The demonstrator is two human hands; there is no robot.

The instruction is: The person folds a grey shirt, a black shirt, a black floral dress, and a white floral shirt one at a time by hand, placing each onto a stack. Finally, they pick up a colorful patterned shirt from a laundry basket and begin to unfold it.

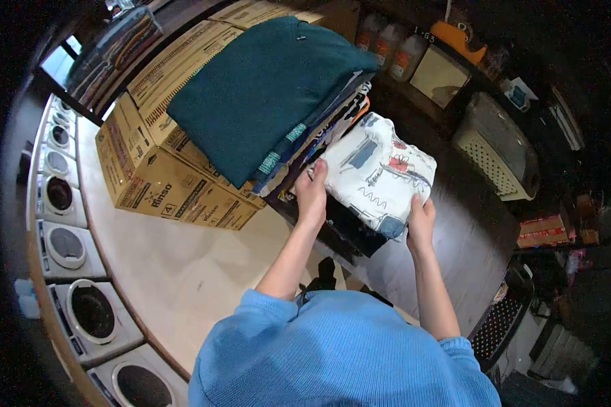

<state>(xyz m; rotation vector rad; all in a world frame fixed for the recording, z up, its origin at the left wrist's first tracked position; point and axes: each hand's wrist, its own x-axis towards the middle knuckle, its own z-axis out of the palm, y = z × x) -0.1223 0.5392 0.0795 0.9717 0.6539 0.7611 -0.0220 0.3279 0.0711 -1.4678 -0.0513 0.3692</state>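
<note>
A folded white garment [380, 173] with blue, red and black drawings lies between my hands. My left hand [311, 195] grips its left edge, thumb on top. On its lower right corner, my right hand [421, 220] is closed with the thumb uppermost. A black folded cloth [349, 229] shows partly beneath the white garment. Close by on the left stands a stack of folded clothes [299, 146], topped by a large dark teal garment [265, 88]. The lower part of that stack near my left hand is partly hidden.
Cardboard boxes [166, 180] marked Rinso stand behind the stack. Front-loading machines [91, 308] line the far left. A grey tabletop [448, 234] extends right of my hands. A beige basket [495, 152] and several bottles [406, 57] sit at the back right.
</note>
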